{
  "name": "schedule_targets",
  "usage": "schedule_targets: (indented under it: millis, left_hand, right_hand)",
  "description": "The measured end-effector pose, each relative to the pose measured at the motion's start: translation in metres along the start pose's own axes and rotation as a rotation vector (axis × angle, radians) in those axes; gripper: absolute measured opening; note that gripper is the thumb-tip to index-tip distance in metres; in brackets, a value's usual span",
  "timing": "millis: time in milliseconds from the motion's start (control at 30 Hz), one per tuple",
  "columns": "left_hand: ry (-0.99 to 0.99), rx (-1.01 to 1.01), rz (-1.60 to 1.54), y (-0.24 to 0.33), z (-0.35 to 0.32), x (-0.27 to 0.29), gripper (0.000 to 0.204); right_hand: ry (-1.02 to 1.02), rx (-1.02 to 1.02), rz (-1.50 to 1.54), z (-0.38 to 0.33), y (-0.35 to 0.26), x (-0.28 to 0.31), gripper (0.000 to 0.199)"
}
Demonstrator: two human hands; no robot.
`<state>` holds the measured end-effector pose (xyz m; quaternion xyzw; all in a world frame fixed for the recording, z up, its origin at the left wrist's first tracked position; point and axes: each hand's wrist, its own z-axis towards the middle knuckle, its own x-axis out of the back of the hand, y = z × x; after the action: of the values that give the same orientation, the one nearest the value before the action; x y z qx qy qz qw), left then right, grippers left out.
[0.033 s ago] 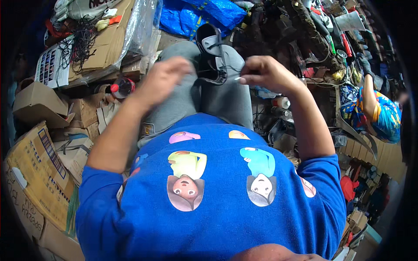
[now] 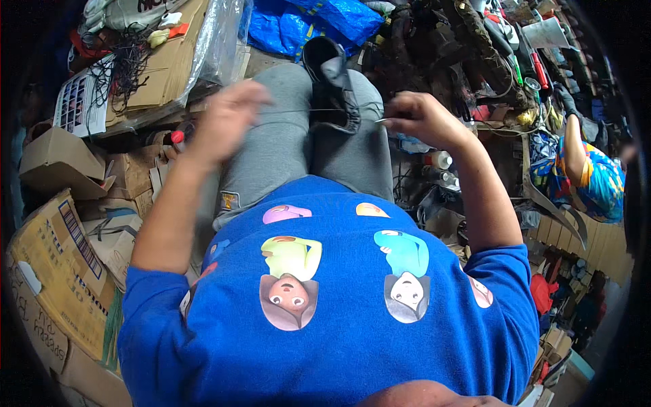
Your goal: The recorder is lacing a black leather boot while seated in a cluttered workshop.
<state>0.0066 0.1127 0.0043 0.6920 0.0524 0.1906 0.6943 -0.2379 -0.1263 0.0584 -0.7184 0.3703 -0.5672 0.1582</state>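
Observation:
A black shoe (image 2: 348, 102) lies across my grey-trousered thighs, its opening facing up and a grey inner part showing. A thin dark thread (image 2: 288, 110) stretches from the shoe leftward to my left hand (image 2: 227, 119), which is raised over my left thigh and smeared by motion; its fingers look closed on the thread. Right of the shoe, my right hand (image 2: 417, 119) is closed in a pinch, with a small thin pale tip (image 2: 381, 121) sticking out of its fingers toward the shoe. Dark thread loops between that hand and the shoe. The rest of the pinched thing is hidden.
Cardboard (image 2: 159, 74) with tangled black cords (image 2: 129, 68) lies at the far left. Beyond my knees is a blue plastic sheet (image 2: 319, 27). Boxes (image 2: 61, 163) stand left, bottles (image 2: 439, 160) and tools right. At far right another person's arm (image 2: 575, 146) shows.
My left hand has moved left, and the thread between it and the shoe now shows stretched. The shoe has turned slightly. My right hand has shifted a little to the right.

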Motion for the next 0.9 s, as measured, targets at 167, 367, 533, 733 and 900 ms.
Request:
schedule_targets:
  millis: [167, 367, 533, 733, 900]
  left_hand:
    - [0.865, -0.231, 0.39, 0.038, -0.051, 0.165, 0.02]
    - [1.319, -0.43, 0.776, 0.11, -0.097, 0.228, 0.044]
    - [0.525, -0.119, 0.4, 0.013, 0.012, 0.093, 0.028]
    - [-0.218, -0.064, 0.545, 0.01, 0.084, -0.066, 0.058]
    - [-0.241, -0.068, 0.354, -0.008, 0.108, -0.082, 0.059]
  right_hand:
    - [0.206, -0.494, -0.178, -0.099, 0.126, 0.005, 0.024]
    - [0.239, -0.953, -0.363, -0.232, 0.231, -0.006, 0.021]
    - [0.212, -0.636, 0.091, -0.134, 0.174, -0.031, 0.026]
    - [0.275, -0.118, 0.281, 0.003, 0.023, -0.015, 0.015]
    - [0.155, -0.029, 0.402, 0.033, 0.042, -0.018, 0.016]
